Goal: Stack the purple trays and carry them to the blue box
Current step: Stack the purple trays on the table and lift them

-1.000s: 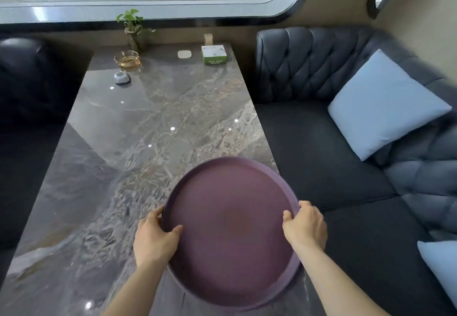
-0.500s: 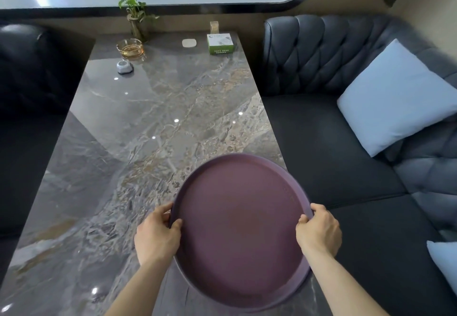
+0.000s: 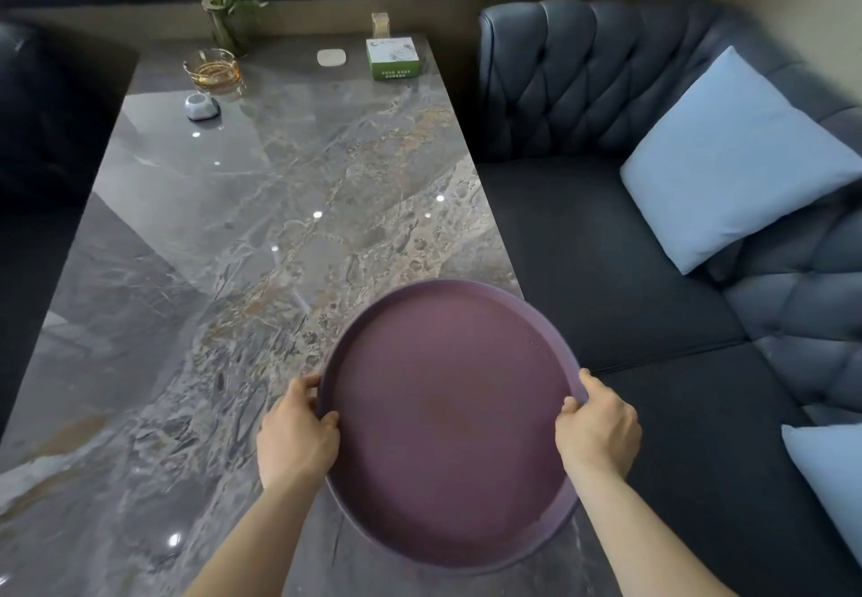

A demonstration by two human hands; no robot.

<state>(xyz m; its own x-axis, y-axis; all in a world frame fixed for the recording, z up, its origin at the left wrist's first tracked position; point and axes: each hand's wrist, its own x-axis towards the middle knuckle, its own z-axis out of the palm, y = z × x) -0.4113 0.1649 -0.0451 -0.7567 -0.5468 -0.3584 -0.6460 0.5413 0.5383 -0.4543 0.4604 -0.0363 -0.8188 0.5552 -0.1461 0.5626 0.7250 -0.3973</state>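
Purple tray (image 3: 448,424) shifted rightward past table (image 3: 233,269) edge, round, face up, both hands (image 3: 296,442) clasping opposite rims

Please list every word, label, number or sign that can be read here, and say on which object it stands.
No text can be read with certainty.
Green and white box at the far end of the table: printing on its top and green front, too small and blurred to read.
Purple tray, held by both hands: no text visible.
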